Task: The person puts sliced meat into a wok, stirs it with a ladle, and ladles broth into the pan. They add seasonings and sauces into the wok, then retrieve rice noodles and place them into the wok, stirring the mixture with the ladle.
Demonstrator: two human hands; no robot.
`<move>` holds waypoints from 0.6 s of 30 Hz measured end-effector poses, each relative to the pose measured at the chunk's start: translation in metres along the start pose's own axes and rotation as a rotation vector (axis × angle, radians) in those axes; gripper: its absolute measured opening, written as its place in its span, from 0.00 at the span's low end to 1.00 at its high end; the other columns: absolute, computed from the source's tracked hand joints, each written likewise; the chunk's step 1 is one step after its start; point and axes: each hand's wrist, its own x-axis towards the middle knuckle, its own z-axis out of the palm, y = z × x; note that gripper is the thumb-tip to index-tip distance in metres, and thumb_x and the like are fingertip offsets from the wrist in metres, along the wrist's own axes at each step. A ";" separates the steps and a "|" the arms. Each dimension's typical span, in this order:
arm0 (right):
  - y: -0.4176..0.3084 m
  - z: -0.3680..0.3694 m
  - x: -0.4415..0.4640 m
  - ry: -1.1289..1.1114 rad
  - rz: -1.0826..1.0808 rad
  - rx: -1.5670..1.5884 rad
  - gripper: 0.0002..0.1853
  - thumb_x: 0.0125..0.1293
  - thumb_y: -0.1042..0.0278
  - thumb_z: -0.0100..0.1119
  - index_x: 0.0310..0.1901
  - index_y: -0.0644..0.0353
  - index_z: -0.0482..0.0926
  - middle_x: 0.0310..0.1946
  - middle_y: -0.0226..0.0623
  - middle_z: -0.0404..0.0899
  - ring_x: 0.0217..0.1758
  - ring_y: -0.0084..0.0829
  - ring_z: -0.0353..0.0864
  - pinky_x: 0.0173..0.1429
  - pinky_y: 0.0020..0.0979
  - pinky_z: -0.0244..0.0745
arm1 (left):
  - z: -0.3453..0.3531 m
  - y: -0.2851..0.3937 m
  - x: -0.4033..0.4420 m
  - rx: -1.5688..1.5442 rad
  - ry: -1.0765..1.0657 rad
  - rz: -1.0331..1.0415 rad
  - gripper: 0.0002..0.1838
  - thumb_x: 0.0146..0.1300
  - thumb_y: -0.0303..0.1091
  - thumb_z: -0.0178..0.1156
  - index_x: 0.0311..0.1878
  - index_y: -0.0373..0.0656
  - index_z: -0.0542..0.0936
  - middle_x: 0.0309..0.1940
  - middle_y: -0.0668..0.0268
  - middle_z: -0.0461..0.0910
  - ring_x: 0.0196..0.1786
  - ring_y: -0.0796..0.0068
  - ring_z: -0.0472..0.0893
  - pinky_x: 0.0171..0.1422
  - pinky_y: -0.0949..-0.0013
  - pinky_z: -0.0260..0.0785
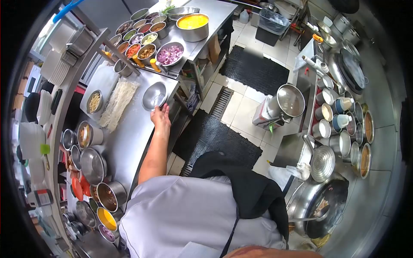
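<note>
My left arm reaches forward over the steel counter (124,148), and my left hand (160,115) is at the near rim of a shallow metal bowl (154,95). The fingers close on the bowl's edge, and its shiny inside faces up. Left of the bowl, pale thin noodles (118,105) lie spread in a long strip, partly on a white cutting board (100,79). A small bowl of pale strips (94,102) stands on that board. My right hand is out of sight.
Past the bowl stand a pan of chopped red onion (170,53), several small ingredient bowls and a pot of yellow liquid (192,26). Metal pots (111,195) crowd the counter's near left end. On the right are a wok (325,206), a strainer (322,163) and floor mats (215,139).
</note>
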 end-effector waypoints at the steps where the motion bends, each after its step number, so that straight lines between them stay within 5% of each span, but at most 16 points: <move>1: 0.001 0.000 -0.001 0.007 0.002 0.012 0.10 0.70 0.59 0.58 0.34 0.53 0.71 0.18 0.25 0.67 0.17 0.20 0.68 0.20 0.25 0.67 | -0.007 0.004 0.008 0.012 0.028 0.003 0.13 0.72 0.31 0.51 0.52 0.37 0.62 0.52 0.52 0.71 0.48 0.51 0.81 0.53 0.52 0.79; 8: 0.002 -0.027 -0.010 0.029 -0.128 0.146 0.10 0.70 0.58 0.58 0.34 0.51 0.72 0.20 0.25 0.69 0.20 0.20 0.70 0.23 0.24 0.70 | -0.038 0.005 0.041 -0.006 -0.162 -0.146 0.33 0.73 0.48 0.47 0.69 0.34 0.51 0.67 0.39 0.57 0.64 0.40 0.71 0.67 0.43 0.69; 11: -0.029 -0.020 -0.035 0.096 -0.364 0.015 0.11 0.70 0.59 0.61 0.33 0.48 0.69 0.19 0.21 0.68 0.17 0.15 0.65 0.19 0.18 0.61 | -0.015 -0.018 0.013 0.222 -0.279 -0.235 0.38 0.73 0.52 0.45 0.74 0.35 0.46 0.71 0.42 0.56 0.69 0.42 0.67 0.73 0.46 0.63; 13: -0.068 -0.028 -0.048 0.131 -0.298 0.037 0.08 0.68 0.61 0.63 0.40 0.51 0.74 0.19 0.20 0.67 0.18 0.14 0.64 0.20 0.17 0.59 | 0.012 -0.055 -0.023 0.506 -0.413 -0.246 0.32 0.72 0.50 0.46 0.70 0.37 0.57 0.65 0.50 0.67 0.63 0.52 0.73 0.66 0.53 0.69; 15: -0.106 -0.023 -0.095 0.101 -0.398 0.117 0.15 0.68 0.66 0.62 0.53 0.59 0.73 0.22 0.22 0.71 0.18 0.16 0.67 0.20 0.20 0.61 | 0.029 -0.107 -0.055 0.643 -0.717 -0.287 0.23 0.72 0.45 0.50 0.61 0.38 0.69 0.51 0.57 0.78 0.47 0.62 0.80 0.53 0.63 0.74; 18: -0.084 -0.049 -0.113 0.091 -0.355 0.065 0.11 0.66 0.71 0.61 0.49 0.58 0.75 0.19 0.25 0.71 0.18 0.17 0.70 0.20 0.22 0.65 | 0.066 -0.171 -0.165 0.892 -1.285 -0.216 0.16 0.74 0.39 0.50 0.55 0.37 0.73 0.45 0.58 0.80 0.43 0.66 0.82 0.51 0.65 0.75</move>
